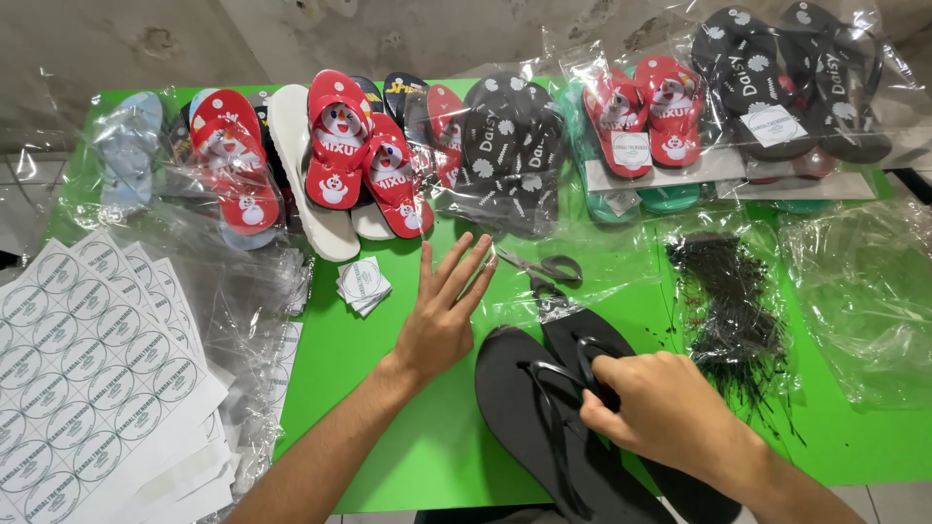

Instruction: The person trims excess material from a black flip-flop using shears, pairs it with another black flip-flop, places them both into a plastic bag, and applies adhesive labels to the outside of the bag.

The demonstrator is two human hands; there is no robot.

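Note:
Two plain black flip-flops [529, 408] lie side by side on the green table [388, 427] near its front edge. My right hand [660, 408] is closed on the strap of the right-hand flip-flop. My left hand [442, 311] hovers flat over the table just left of them, fingers spread and holding nothing. Grey-handled scissors [549, 265] lie just beyond its fingertips. A small stack of square labels [363, 284] sits to the left of that hand.
Rows of red, black and teal flip-flops [359, 160], many in clear bags [777, 87], line the far edge. Sheets of round stickers [87, 378] cover the left. A pile of thin black plastic ties [733, 311] and empty clear bags [864, 291] lie at right.

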